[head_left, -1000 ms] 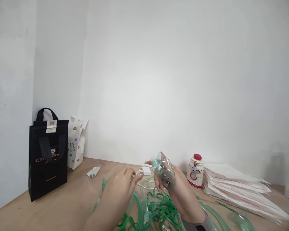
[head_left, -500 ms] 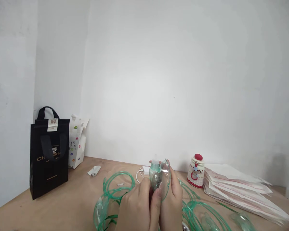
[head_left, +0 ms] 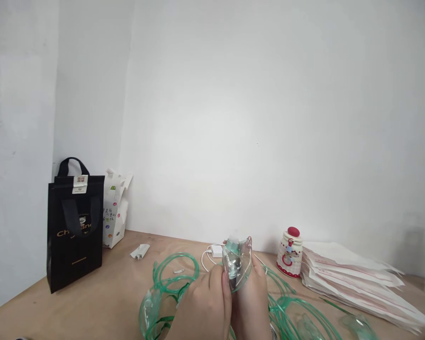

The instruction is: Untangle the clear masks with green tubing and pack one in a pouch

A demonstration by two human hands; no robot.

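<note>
Between my two hands is a clear green-tinted oxygen mask (head_left: pixel 241 267), raised above the table with its narrow connector end up. My left hand (head_left: pixel 207 300) is closed against the mask's lower left side, thumb and fingers pressed together. Behind and to the right, my right hand (head_left: pixel 253 297) wraps round the mask; most of its fingers are hidden behind the clear shell. On the table to the left lies another mask (head_left: pixel 150 309) with coiled green tubing (head_left: pixel 175 257). More green tubing (head_left: pixel 286 307) lies to the right, beside a further mask (head_left: pixel 357 326).
A black paper bag (head_left: pixel 76 255) and a white bag (head_left: pixel 116 212) stand at the left. A crumpled white wrapper (head_left: pixel 140 251) lies near them. Behind my hands is a white adapter (head_left: pixel 216 250) with a cable. A red-lidded jar (head_left: pixel 289 255) stands beside stacked white paper packets (head_left: pixel 354 278).
The mask has turned in my hands, so more of its open shell faces me. My left thumb has shifted up along its side. The view has moved slightly.
</note>
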